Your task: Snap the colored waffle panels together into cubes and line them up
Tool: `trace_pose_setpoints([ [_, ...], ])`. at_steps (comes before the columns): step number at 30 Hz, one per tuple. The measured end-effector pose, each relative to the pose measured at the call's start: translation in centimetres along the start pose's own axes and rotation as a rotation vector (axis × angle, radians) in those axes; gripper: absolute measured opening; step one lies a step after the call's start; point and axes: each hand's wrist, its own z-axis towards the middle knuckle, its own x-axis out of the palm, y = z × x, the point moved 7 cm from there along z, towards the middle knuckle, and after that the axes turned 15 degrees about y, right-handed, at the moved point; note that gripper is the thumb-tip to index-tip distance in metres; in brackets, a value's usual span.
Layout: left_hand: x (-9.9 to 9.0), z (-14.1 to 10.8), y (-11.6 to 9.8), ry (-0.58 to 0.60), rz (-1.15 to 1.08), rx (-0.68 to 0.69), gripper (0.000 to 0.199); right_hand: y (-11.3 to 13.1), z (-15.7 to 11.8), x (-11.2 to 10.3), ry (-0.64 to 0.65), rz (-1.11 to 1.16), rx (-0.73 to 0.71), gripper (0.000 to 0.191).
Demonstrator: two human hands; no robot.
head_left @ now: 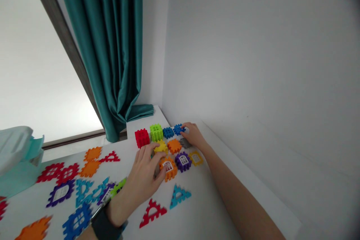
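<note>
We look down at a white desk [205,202] where our two hands work among colourful plastic waffle-block pieces. Our left hand [142,176] is curled over a small yellow plastic block [161,147], with its fingers [149,153] bent and its thumb beside an orange plastic window block [168,167]. We cannot tell whether it is gripping either one. A black watch strap [104,225] circles that wrist.

Our right hand [192,135] reaches across from the right, half open, its fingertips [183,126] touching a blue plastic gear-edged block [178,129]. Just beside them lie a grey plastic block [185,143] and an orange plastic gear-edged block [174,146].

These blocks sit in a loose grid near the far end of the desk. Along its back row are a red plastic cube [142,138], a lime-green plastic cube [156,132] and a second blue plastic block [168,132]. A purple plastic window block [183,161] and a flat yellow plastic window frame [196,158] complete the front.

Nearer us lie a flat teal plastic triangle [180,196] and a flat red plastic triangle [152,213]. More flat pieces spread to the left, including a purple plastic window frame [60,192]. A teal curtain [108,45] hangs beyond the desk.
</note>
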Motion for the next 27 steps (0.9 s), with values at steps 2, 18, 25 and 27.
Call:
trace_pose_setpoints([
  [2, 0.08, 0.0, 0.03, 0.006, 0.006, 0.002, 0.022, -0.09, 0.22, 0.23, 0.021, -0.014, 0.026, 0.015],
  [18, 0.02, 0.0, 0.38, -0.001, 0.024, 0.005, 0.024, 0.0, 0.41, 0.54, 0.143, -0.079, 0.152, 0.012],
  [25, -0.29, 0.03, 0.09, -0.004, 0.027, 0.012, 0.022, 0.07, 0.51, 0.72, 0.159, -0.086, 0.161, 0.012],
  [27, -0.36, 0.05, 0.1, -0.007, 0.03, 0.012, 0.022, 0.06, 0.48, 0.74, 0.16, -0.087, 0.159, 0.012],
])
